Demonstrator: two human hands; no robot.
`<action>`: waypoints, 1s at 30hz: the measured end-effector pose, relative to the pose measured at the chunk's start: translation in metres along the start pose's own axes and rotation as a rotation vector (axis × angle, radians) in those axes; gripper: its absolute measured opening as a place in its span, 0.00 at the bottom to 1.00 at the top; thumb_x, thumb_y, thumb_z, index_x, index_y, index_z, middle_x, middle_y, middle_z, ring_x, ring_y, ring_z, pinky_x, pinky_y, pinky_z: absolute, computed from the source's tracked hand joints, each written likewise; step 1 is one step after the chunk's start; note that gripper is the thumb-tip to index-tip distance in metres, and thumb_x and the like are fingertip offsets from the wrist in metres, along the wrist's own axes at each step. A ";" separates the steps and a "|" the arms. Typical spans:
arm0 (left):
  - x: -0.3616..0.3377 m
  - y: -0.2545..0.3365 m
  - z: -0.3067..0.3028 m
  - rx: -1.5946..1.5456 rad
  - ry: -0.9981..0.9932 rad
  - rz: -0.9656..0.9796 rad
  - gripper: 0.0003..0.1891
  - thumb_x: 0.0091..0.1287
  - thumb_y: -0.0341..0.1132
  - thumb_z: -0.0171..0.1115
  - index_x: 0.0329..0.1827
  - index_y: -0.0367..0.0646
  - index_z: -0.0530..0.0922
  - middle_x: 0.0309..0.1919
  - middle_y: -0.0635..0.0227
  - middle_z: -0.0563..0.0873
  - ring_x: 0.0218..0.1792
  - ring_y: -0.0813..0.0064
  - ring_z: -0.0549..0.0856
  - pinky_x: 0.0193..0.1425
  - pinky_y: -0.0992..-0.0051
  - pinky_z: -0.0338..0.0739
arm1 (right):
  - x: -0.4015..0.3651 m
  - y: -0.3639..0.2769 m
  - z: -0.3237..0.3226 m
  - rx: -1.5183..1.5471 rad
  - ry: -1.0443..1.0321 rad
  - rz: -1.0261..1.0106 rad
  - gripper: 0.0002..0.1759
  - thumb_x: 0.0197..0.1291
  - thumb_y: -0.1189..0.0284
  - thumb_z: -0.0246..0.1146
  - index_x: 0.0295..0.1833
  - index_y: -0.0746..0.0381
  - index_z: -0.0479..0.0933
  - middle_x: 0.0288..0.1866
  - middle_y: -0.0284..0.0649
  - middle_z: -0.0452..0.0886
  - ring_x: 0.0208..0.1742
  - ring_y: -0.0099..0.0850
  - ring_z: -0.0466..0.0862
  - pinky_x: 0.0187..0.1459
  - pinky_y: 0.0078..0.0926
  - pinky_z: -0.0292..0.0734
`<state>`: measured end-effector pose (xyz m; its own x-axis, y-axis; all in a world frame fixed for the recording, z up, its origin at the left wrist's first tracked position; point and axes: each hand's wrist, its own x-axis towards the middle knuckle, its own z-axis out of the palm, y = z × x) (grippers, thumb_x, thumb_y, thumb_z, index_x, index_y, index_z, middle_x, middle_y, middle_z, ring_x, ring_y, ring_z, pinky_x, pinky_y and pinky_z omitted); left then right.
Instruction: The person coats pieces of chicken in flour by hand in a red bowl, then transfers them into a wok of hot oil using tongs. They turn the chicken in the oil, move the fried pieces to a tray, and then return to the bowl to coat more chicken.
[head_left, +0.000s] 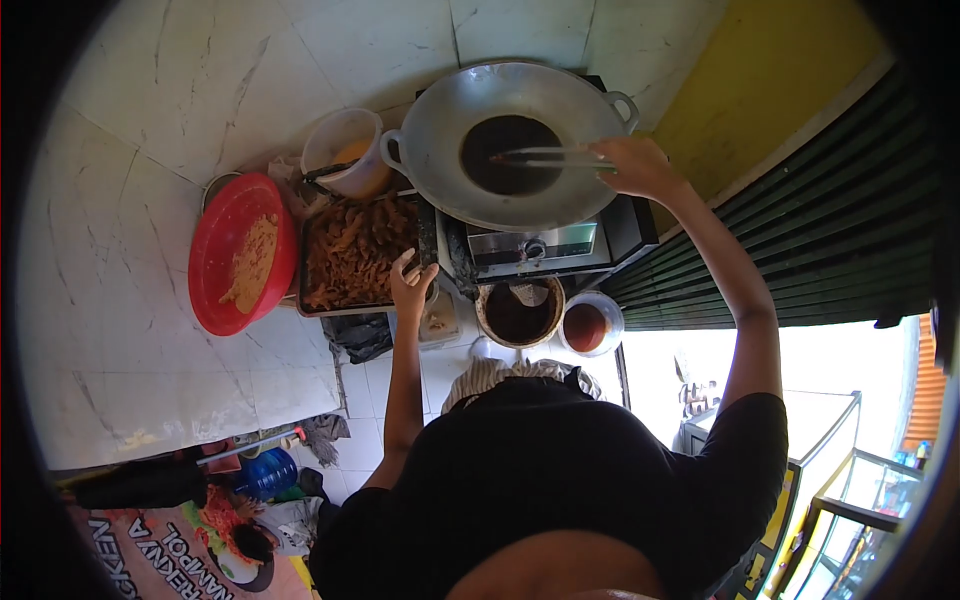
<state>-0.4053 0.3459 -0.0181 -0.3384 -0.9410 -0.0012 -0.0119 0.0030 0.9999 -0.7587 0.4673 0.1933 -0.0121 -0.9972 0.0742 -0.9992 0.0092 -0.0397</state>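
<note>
As right grip [638, 168] holds tongs [560, 157], tips leftward, over wok [437, 150]

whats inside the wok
The wok has dark liquid pooled in its middle, with the tongs in the right hand reaching over it. Whatever lies below the surface, and the bottom under it, is hidden.

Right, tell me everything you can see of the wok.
The wok is wide, round and bowl-shaped, of dull grey metal by its look, with a loop handle at either side of the rim. It sits open side up on the stove. Dark liquid pools in its middle; the sloping wall around is bare. The right hand holds tongs over it; whether their tips touch the liquid, I cannot tell.
</note>
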 end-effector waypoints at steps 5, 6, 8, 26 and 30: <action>-0.011 0.005 0.008 0.034 0.097 0.010 0.29 0.50 0.37 0.68 0.52 0.33 0.65 0.50 0.56 0.70 0.48 0.68 0.75 0.52 0.71 0.69 | 0.003 0.004 -0.011 -0.067 -0.057 -0.041 0.23 0.43 0.71 0.59 0.51 0.56 0.72 0.37 0.42 0.77 0.40 0.39 0.77 0.41 0.35 0.72; -0.016 0.002 0.009 0.070 0.106 0.055 0.26 0.53 0.37 0.65 0.51 0.34 0.67 0.49 0.57 0.72 0.47 0.69 0.75 0.51 0.72 0.70 | 0.005 0.004 -0.016 -0.060 -0.007 -0.039 0.23 0.43 0.71 0.59 0.51 0.56 0.72 0.38 0.42 0.77 0.41 0.39 0.77 0.41 0.35 0.73; -0.030 -0.007 0.009 0.105 0.157 0.102 0.23 0.56 0.37 0.63 0.50 0.34 0.68 0.47 0.58 0.73 0.46 0.70 0.76 0.49 0.73 0.70 | 0.013 0.002 -0.028 -0.055 0.046 -0.080 0.23 0.44 0.71 0.60 0.51 0.56 0.72 0.38 0.41 0.77 0.41 0.38 0.77 0.41 0.34 0.73; -0.527 -0.294 -0.055 0.893 0.132 -0.909 0.12 0.55 0.37 0.49 0.31 0.40 0.78 0.29 0.55 0.81 0.33 0.54 0.80 0.39 0.62 0.73 | 0.182 -0.200 0.018 -0.212 -0.040 -0.807 0.21 0.37 0.75 0.59 0.44 0.55 0.76 0.30 0.40 0.78 0.35 0.38 0.79 0.33 0.36 0.72; -0.528 -0.277 -0.063 0.647 0.373 -0.847 0.12 0.55 0.38 0.51 0.32 0.40 0.78 0.31 0.55 0.81 0.35 0.54 0.80 0.40 0.64 0.73 | 0.204 -0.222 0.042 -0.267 -0.052 -0.727 0.20 0.36 0.73 0.59 0.42 0.55 0.76 0.28 0.38 0.79 0.34 0.37 0.80 0.34 0.35 0.72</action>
<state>-0.1636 0.8209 -0.2937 0.3110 -0.7653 -0.5635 -0.6260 -0.6111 0.4844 -0.5380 0.2591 0.1757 0.6450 -0.7620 -0.0580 -0.7311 -0.6374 0.2432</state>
